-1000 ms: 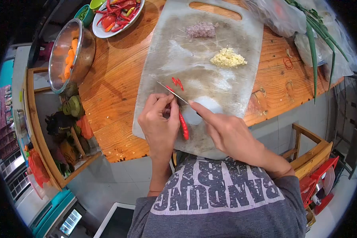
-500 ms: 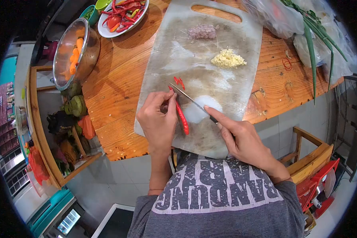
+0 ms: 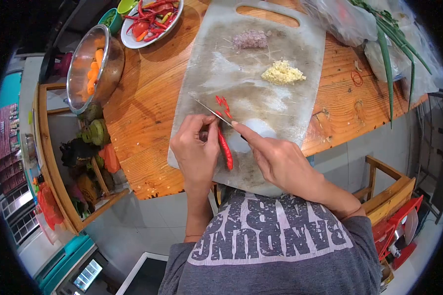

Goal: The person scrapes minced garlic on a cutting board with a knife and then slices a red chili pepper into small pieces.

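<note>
A long red chili (image 3: 225, 149) lies lengthwise on the worn white cutting board (image 3: 251, 105). My left hand (image 3: 197, 142) pinches it near its far end, fingertips curled. In my right hand (image 3: 280, 155) is a knife (image 3: 211, 110), index finger stretched along the top of the blade. The blade crosses the chili's far end, just beyond my left fingertips. A few cut chili slices (image 3: 223, 104) rest past the blade. Farther up the board sit a mound of minced garlic (image 3: 283, 72) and a pile of chopped shallot, purplish in colour (image 3: 251, 39).
At the back left are a white plate (image 3: 133, 43) of red chilies and tomato, a steel bowl (image 3: 114, 64) with carrots, and a teal cup (image 3: 114, 20). Plastic bags (image 3: 330, 22) and green onions (image 3: 386, 69) lie back right. A wooden stool (image 3: 391, 196) stands right of the table.
My right hand and the knife have moved left and forward, so more of the blade extends across the chili's end. My left hand has barely moved.
</note>
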The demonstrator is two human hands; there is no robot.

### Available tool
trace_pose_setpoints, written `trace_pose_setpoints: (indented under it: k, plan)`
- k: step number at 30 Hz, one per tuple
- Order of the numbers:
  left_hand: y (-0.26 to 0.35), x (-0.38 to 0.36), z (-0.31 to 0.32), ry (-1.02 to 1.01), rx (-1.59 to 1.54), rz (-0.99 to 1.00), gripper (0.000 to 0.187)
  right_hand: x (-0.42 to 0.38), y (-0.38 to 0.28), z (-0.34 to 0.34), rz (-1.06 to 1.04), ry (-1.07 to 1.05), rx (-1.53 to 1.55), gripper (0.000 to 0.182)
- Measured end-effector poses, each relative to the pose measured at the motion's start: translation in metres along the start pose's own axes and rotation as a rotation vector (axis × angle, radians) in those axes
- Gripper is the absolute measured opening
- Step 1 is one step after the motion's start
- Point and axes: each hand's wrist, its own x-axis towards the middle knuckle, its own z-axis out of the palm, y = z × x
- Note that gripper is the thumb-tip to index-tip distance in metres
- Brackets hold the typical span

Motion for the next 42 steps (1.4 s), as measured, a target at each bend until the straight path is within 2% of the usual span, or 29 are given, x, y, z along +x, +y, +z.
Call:
trace_pose_setpoints:
  k: [3, 7, 10, 13, 22, 27, 31, 33, 37, 39, 42]
  plan:
    - [0.001, 0.001, -0.001, 0.007, 0.026, -0.016, 0.006, -0.002, 0.001, -0.009, 0.006, -0.006, 0.086, 0.061]
    - [-0.002, 0.004, 0.000, 0.029, 0.036, 0.056, 0.009, -0.015, 0.004, -0.012, 0.032, 0.017, 0.127, 0.060]
    - [0.002, 0.001, 0.000, 0.002, 0.050, 0.052, 0.012, -0.017, -0.005, -0.026, 0.169, -0.071, 0.102, 0.062]
    - [0.002, -0.002, 0.000, -0.010, 0.044, 0.028, 0.013, -0.019, -0.002, -0.017, 0.018, -0.004, 0.087, 0.063]
    - [-0.003, 0.000, 0.001, -0.013, 0.048, 0.053, 0.010, -0.011, 0.003, -0.001, -0.040, 0.008, -0.018, 0.069]
    - [-0.001, 0.000, 0.002, 0.026, 0.045, 0.063, 0.008, 0.001, -0.002, 0.006, -0.007, -0.013, -0.105, 0.069]
    - [-0.002, -0.001, 0.003, 0.047, -0.002, 0.007, 0.006, -0.021, 0.003, 0.001, 0.004, -0.007, -0.087, 0.069]
    - [-0.005, 0.003, 0.003, 0.052, 0.007, -0.017, 0.006, -0.028, -0.002, -0.011, 0.054, -0.038, 0.012, 0.066]
    - [-0.006, 0.001, 0.004, 0.059, 0.034, 0.070, 0.010, -0.027, -0.004, -0.018, 0.126, -0.044, 0.142, 0.061]
    - [-0.007, -0.003, 0.006, 0.078, 0.026, 0.129, 0.012, -0.026, -0.002, -0.015, 0.092, -0.023, 0.126, 0.061]
    - [-0.004, -0.005, 0.004, 0.058, 0.034, 0.052, 0.014, -0.026, 0.002, -0.011, 0.063, -0.015, 0.117, 0.061]
